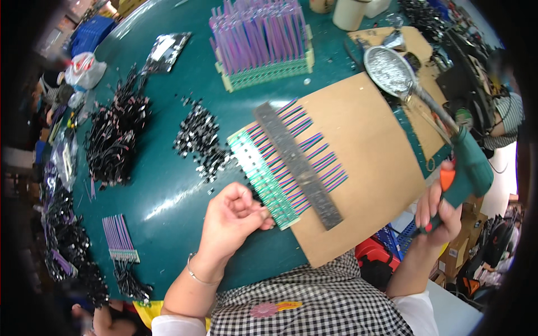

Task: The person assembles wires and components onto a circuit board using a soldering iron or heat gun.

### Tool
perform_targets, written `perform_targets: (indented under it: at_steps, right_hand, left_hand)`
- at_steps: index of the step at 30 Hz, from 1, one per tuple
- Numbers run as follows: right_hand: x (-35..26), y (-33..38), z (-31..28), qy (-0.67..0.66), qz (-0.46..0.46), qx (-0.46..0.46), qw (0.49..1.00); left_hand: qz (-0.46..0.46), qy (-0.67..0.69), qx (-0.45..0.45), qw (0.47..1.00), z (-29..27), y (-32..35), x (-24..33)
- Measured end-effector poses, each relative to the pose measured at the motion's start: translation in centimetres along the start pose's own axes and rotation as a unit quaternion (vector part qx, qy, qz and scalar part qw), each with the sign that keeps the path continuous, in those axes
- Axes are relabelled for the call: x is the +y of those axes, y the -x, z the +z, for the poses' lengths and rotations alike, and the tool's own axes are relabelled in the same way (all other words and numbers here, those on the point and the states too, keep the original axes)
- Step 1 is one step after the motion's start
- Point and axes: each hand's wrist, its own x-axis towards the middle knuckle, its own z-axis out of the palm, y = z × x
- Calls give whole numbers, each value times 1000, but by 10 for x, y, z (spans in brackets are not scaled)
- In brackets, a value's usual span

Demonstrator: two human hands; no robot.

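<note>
My left hand (232, 215) is closed in a pinch beside the lower end of a green circuit board panel (263, 179); what its fingertips hold, if anything, is hidden. Purple, black and green wires (328, 162) run rightward from the panel in short groups. Across them lies a dark grey flat bar (298, 166), on a sheet of brown cardboard (370, 145). At the right, my right hand (440, 213) is wrapped round a green soldering gun (472, 162) with an orange trigger and a metal barrel. The barrel reaches up to a round dish of silvery material (388, 70).
Loose small black parts (202, 137) lie left of the panel on the green table (168, 241). Dark wire bundles (117, 137) sit farther left. A green rack of purple wires (260, 45) stands at the back. A finished-looking wired strip (122, 238) lies near left.
</note>
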Motion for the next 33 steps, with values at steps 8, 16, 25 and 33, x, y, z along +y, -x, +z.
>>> perform_targets:
  at_steps: [8,16,25,33]
  right_hand:
    - [21,-54,-8,230,16,146,962]
    - [7,-7,-15,229,-21,63,971]
    - [11,30,-3,149,28,-20,988]
    - [12,38,2,134,77,-47,987]
  left_hand:
    - [5,-2,17,1000,-1,3,3]
    - [26,-105,82,991,-35,11,30]
    - [152,-487,251,823,-62,19,22]
    - [197,-558,189,784,-61,1,20]
